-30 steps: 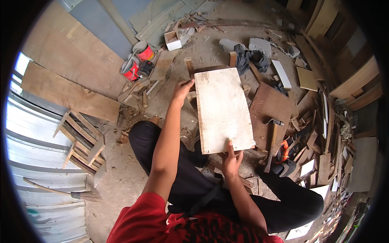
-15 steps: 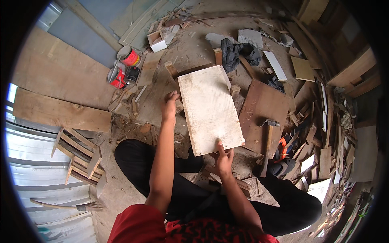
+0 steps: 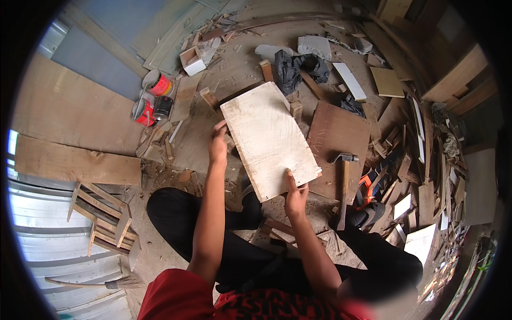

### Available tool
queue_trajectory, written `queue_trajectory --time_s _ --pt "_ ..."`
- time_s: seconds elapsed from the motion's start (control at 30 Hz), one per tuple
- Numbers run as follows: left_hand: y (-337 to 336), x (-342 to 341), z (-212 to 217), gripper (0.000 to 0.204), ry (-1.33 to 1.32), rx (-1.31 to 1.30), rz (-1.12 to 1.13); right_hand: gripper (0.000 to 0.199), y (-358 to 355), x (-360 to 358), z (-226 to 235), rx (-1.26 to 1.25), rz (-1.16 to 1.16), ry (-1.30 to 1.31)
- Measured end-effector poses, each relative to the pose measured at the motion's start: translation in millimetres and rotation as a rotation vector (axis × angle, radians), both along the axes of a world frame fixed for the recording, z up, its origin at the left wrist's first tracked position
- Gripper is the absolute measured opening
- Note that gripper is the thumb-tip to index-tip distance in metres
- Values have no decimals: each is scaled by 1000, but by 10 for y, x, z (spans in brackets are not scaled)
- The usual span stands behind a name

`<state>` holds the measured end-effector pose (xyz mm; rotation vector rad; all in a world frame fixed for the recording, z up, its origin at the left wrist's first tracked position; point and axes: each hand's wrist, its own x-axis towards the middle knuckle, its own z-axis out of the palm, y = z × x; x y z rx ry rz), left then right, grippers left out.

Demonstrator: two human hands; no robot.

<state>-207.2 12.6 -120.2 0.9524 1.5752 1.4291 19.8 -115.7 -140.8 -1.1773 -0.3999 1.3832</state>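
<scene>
A pale, rough-faced wooden board (image 3: 269,138) is tilted between my hands, above the floor and in front of my crossed legs. My left hand (image 3: 217,141) grips its left edge, with the fingers partly hidden behind it. At the near edge, my right hand (image 3: 296,197) has its thumb on the top face and its fingers underneath. Short wooden blocks (image 3: 209,97) stick out past the far and right edges, seemingly joined underneath like legs; the underside is hidden. A hammer (image 3: 345,181) rests by my right knee, its head over a brown panel (image 3: 336,138).
Paint cans (image 3: 143,112) stand at the left. A black plastic bag (image 3: 290,72) lies beyond the board. Scrap wood (image 3: 426,197) and an orange-handled object (image 3: 367,186) crowd the right. A slatted wooden piece (image 3: 106,218) and a broom (image 3: 114,284) are at the left.
The board has turned slightly counterclockwise, with the blocks beneath moving along. Both hands keep their hold. The whole view has shifted a little, so the surroundings sit further left.
</scene>
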Motion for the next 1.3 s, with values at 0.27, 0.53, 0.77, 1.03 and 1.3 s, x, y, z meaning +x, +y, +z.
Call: queue_trajectory --time_s 0.27,0.53,0.77,1.03,1.3 --pt "-1 43 19 55 -130 -25 152 35 -39 106 -126 38 105 29" --pt "20 -128 157 66 -297 -81 71 37 -93 159 -208 86 253 72" --pt "95 -121 231 71 -87 -173 -24 40 -75 141 -311 57 216 97" --pt "69 97 327 36 -135 12 69 42 -53 78 -334 -15 261 146" --pt "4 -20 511 29 -98 282 32 39 -138 137 47 105 394 187"
